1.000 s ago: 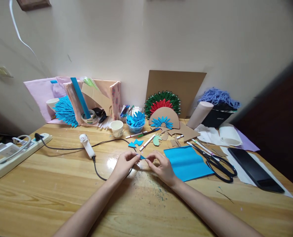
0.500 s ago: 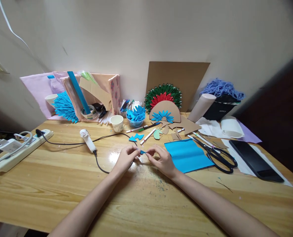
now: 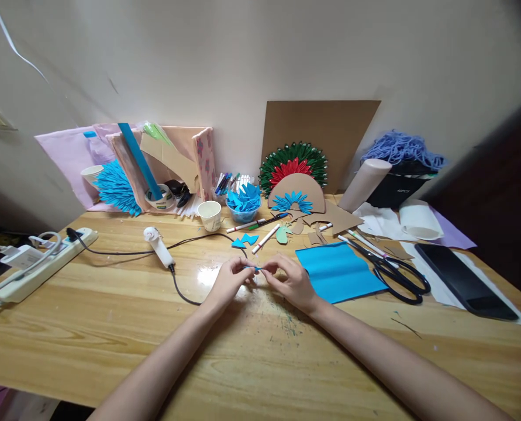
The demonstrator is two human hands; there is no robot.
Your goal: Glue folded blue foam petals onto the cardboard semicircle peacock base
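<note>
Between my fingertips is a small folded piece of blue paper (image 3: 257,269), mostly hidden by the fingers. My left hand (image 3: 230,280) pinches its left end, and my right hand (image 3: 290,282) pinches the right end. Just beyond them lie several loose blue pieces (image 3: 245,241) with pointed corners. A blue sheet (image 3: 341,272) lies flat to the right of my right hand, with black-handled scissors (image 3: 403,280) at its right edge. Farther back, a clear bowl (image 3: 243,215) is heaped with blue pieces.
A white corded tool (image 3: 158,248) lies left of my hands, its cable running toward a power strip (image 3: 45,266). Markers (image 3: 266,238) and cardboard scraps (image 3: 334,218) lie behind. A paper cup (image 3: 210,216) stands nearby. At right is a phone (image 3: 466,280).
The view has shifted slightly. Both hands still pinch the blue paper piece, which now shows as a thinner strip between the fingertips.
</note>
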